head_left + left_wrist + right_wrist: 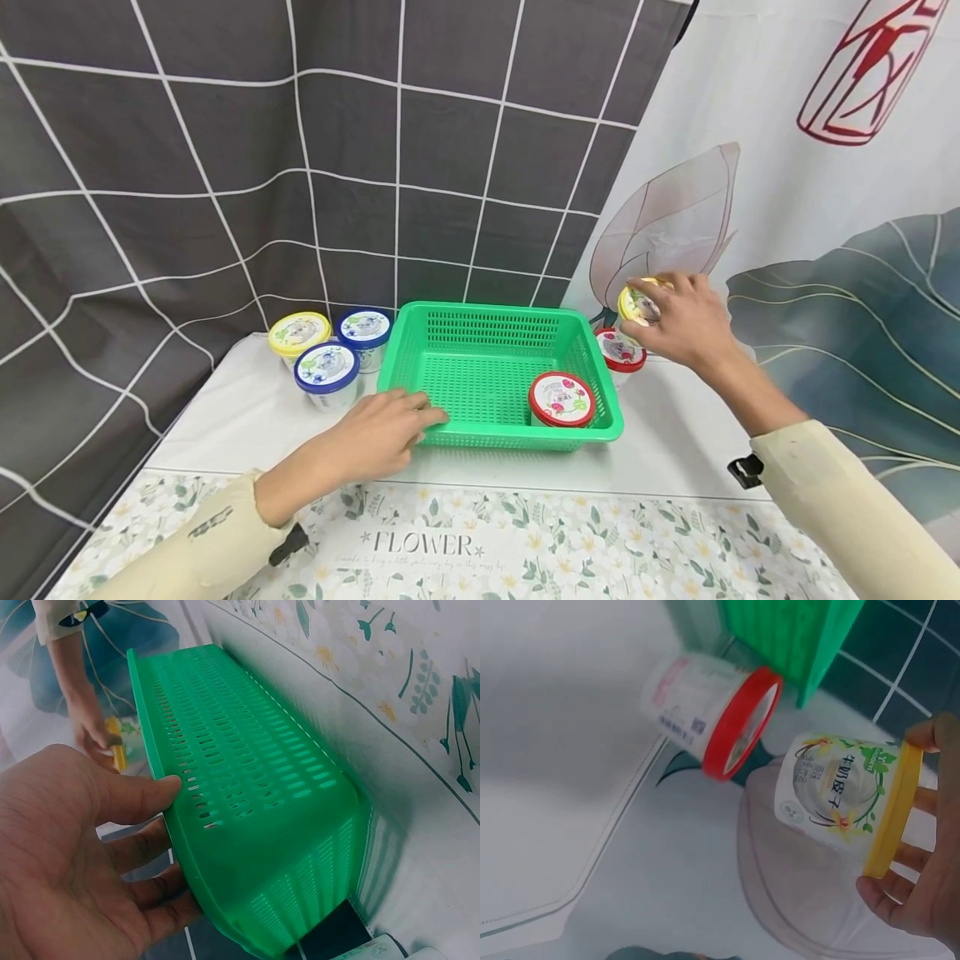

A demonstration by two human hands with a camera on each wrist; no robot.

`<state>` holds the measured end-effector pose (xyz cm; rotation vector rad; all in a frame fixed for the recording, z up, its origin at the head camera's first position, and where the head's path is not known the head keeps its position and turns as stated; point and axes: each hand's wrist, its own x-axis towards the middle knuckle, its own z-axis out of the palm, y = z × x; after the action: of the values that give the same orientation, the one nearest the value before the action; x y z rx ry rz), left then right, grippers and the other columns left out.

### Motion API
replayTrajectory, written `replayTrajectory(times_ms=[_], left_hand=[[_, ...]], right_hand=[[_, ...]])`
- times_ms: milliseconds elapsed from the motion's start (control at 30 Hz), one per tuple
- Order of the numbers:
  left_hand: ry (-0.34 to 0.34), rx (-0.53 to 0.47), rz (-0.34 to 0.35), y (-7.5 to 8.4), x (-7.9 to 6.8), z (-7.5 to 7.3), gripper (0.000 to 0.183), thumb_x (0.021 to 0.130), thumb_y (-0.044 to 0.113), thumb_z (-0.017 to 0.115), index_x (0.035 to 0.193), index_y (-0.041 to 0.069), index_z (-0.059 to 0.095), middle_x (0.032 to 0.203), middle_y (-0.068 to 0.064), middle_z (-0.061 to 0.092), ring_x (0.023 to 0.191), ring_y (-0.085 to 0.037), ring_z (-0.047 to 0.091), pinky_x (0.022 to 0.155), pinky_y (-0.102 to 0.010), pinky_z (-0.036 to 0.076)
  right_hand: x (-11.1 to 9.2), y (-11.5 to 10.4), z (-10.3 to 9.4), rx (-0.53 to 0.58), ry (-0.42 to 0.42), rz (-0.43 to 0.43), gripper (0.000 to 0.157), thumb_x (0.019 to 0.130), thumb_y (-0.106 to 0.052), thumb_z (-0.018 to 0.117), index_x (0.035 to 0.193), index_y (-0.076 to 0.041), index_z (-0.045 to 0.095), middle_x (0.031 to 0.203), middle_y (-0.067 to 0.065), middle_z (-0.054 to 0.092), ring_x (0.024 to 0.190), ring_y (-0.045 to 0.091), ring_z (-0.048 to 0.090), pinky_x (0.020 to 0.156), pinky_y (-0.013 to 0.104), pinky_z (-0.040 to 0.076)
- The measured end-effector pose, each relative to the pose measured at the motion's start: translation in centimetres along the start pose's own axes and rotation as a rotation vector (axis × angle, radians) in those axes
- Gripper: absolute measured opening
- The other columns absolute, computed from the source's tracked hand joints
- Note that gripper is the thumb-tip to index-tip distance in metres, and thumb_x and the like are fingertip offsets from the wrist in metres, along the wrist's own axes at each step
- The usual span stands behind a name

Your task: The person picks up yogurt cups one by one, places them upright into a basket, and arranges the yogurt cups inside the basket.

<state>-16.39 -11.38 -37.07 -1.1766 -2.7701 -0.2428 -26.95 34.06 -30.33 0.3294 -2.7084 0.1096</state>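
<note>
My right hand (686,321) grips a white tub with a yellow lid (840,791) by its lid, fingers spread round the rim. Below it, to the right of the basket, a red-lidded tub (621,350) stands on the table. The left hand (386,429) holds the near left rim of a green plastic basket (495,433); in the left wrist view its thumb (150,796) lies over the rim with the other fingers on the far side. Inside the basket, at the near right corner, sits another red-lidded tub (562,400).
Left of the basket stand a yellow-lidded tub (298,333) and two blue-lidded tubs, one behind (364,327) and one nearer (327,368). A dark gridded cloth (345,208) hangs behind the table. A floral cloth (480,542) covers the table's front.
</note>
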Motion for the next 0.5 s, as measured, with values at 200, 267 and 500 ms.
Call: replayTrajectory(times_ms=[200,267,500], left_hand=[[0.002,-0.003,0.002,0.0,0.0,0.0,0.039,0.101,0.006,0.076,0.139,0.016,0.078,0.118,-0.005,0.078,0.099,-0.024,0.071,0.080,-0.038,0.064],[0.001,-0.004,0.002,0.0,0.0,0.0,0.039,0.101,0.006,0.076,0.139,0.016,0.078,0.118,-0.005,0.078,0.099,-0.024,0.071,0.080,-0.038,0.063],[0.005,0.002,0.003,0.1,0.0,0.0,0.040,0.101,0.005,0.076,0.139,0.016,0.078,0.118,-0.005,0.078,0.099,-0.024,0.072,0.079,-0.037,0.063]], right_hand=[[0.1,-1.9,0.0,0.045,0.036,-0.023,0.066,0.093,-0.041,0.068,0.155,-0.017,0.068,0.154,0.031,0.058,0.136,0.057,0.050,0.105,0.072,0.050],[0.2,-2.6,0.0,0.052,0.035,-0.027,0.067,0.093,-0.041,0.068,0.156,-0.018,0.067,0.155,0.030,0.058,0.136,0.056,0.050,0.106,0.072,0.050],[0.4,-4.3,0.4,0.066,0.065,-0.079,0.067,0.092,-0.043,0.066,0.155,-0.020,0.069,0.153,0.029,0.061,0.132,0.053,0.053,0.100,0.068,0.053]])
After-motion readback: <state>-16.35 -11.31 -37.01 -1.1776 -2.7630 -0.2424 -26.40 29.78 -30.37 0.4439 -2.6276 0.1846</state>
